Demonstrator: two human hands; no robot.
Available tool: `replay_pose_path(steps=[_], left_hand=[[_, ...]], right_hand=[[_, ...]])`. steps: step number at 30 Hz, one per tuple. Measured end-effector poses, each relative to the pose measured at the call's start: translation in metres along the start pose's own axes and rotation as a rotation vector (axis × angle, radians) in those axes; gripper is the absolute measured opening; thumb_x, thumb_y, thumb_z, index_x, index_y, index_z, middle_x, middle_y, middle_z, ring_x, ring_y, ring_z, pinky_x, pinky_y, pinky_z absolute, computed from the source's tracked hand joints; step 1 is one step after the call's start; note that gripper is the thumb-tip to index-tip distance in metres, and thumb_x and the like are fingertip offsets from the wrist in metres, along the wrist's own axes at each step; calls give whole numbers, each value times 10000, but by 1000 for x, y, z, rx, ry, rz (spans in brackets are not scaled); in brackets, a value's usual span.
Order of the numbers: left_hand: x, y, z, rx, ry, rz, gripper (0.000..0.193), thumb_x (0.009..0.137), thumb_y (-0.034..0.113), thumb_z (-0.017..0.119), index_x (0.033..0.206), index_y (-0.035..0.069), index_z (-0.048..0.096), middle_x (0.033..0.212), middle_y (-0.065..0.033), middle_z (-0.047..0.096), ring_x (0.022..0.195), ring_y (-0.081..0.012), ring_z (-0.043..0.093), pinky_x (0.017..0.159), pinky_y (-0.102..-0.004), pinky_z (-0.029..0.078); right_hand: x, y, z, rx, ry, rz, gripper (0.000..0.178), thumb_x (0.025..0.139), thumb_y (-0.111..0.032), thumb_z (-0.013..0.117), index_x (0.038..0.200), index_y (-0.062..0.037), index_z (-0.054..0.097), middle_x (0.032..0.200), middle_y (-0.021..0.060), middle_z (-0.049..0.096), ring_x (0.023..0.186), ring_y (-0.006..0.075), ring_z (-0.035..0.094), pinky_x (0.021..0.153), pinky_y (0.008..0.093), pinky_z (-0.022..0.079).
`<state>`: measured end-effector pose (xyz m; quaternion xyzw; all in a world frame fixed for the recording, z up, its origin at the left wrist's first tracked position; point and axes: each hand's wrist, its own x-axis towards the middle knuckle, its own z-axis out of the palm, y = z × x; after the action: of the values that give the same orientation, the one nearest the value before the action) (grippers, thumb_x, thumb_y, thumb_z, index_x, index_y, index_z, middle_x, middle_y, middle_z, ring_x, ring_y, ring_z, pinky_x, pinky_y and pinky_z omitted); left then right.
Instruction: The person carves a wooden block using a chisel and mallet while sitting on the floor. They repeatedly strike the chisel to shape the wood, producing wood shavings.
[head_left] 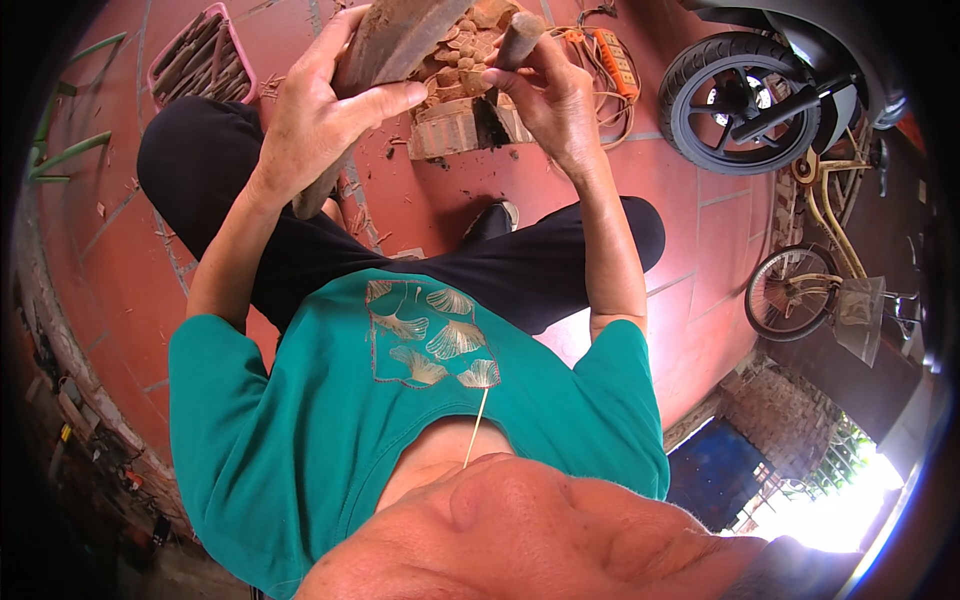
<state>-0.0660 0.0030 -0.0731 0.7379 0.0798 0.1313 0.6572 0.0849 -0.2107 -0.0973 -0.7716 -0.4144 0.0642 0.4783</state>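
Note:
My left hand (320,115) is closed around a long brown-grey piece (395,45) with a broad flat face, its thumb stretched across the near side. The piece's narrower lower end (318,190) shows below the wrist; its upper end leaves the picture, and I cannot tell whether it is wood or a worn blade. My right hand (550,95) grips a short round wooden handle (520,40) between thumb and fingers; what the handle belongs to is hidden. Between and beyond the hands, brown chips (455,70) lie heaped by a pale block (445,135) with a dark patch.
A pink basket (252,75) of brown sticks stands at the far left, near green metal legs (75,150). An orange power strip (612,65) with cords lies right of the chips. A motorbike wheel (740,105) and a bicycle (800,290) stand at the right on the red tiles.

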Motion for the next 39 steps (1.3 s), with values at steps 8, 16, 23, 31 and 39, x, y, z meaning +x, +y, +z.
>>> replay_pose_path(steps=[8, 16, 23, 31, 39], left_hand=[[-7, 12, 2, 138, -25, 221, 770, 859, 65, 781, 1543, 32, 429, 1171, -127, 690, 1019, -194, 680, 893, -331, 528], [-4, 21, -11, 189, -83, 256, 815, 828, 72, 799, 1554, 33, 430, 1433, -149, 619, 1339, -208, 567, 1116, -360, 431], [-12, 25, -2, 219, -34, 195, 826, 824, 72, 801, 1559, 37, 425, 1447, -148, 610, 1341, -210, 565, 1111, -358, 434], [-7, 13, -13, 136, -85, 171, 827, 839, 85, 807, 1561, 3, 412, 1473, -146, 574, 1354, -195, 538, 1131, -327, 405], [-9, 22, 3, 243, -125, 190, 838, 841, 100, 820, 1572, 49, 413, 1446, -138, 614, 1278, -216, 609, 1097, -359, 456]], right_hand=[[1, -3, 5, -123, -45, -73, 331, 899, -169, 797, 1153, -77, 607, 998, 120, 744, 908, 287, 767, 774, 369, 626], [1, -9, 5, -115, -52, -10, 285, 925, -89, 773, 1168, -20, 640, 995, 80, 766, 952, 173, 758, 849, 329, 619], [0, -6, 9, -161, -37, -44, 292, 907, -115, 788, 1135, -36, 623, 967, 114, 760, 923, 240, 768, 796, 351, 627], [-3, 0, 4, -51, 13, -2, 285, 905, -117, 787, 1114, -35, 612, 932, 128, 762, 869, 259, 776, 764, 361, 628], [-2, -7, 5, -136, 7, 30, 267, 912, -140, 779, 1086, -34, 606, 940, 145, 759, 879, 294, 775, 721, 373, 608]])
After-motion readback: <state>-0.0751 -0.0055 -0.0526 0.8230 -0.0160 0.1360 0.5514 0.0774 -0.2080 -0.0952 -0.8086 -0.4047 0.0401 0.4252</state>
